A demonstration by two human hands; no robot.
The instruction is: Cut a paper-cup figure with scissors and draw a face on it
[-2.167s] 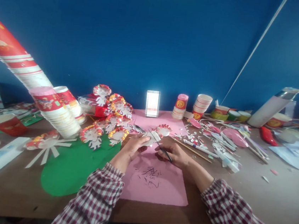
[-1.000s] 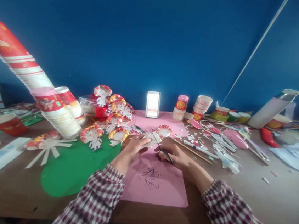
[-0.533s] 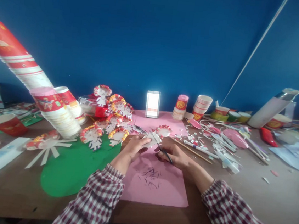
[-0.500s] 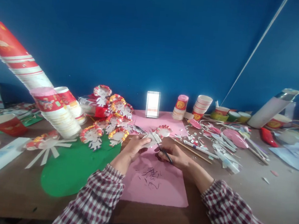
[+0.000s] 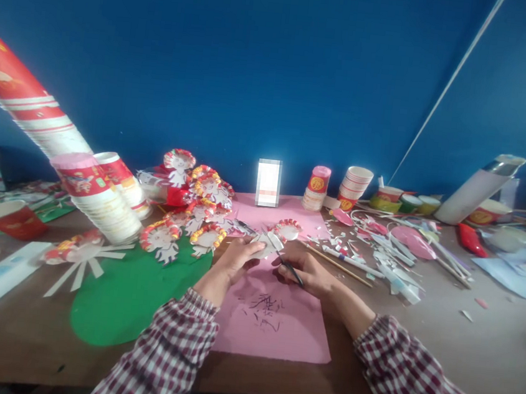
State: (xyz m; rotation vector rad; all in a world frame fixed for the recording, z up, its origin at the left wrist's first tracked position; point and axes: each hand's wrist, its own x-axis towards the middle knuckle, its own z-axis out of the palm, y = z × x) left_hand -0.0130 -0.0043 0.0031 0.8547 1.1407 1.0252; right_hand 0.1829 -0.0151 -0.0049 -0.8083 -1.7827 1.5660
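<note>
Currently white paper (image 5: 267,245) between left fingers (image 5: 249,247), black pen (image 5: 293,272) in right fingers (image 5: 302,262)

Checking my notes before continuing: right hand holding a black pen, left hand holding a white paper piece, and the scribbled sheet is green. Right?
Not quite: the head view shows that the scribbled sheet is pink; the green sheet lies to its left. The rest stands: the right hand holds the black pen, the left hand the white paper piece.
</note>
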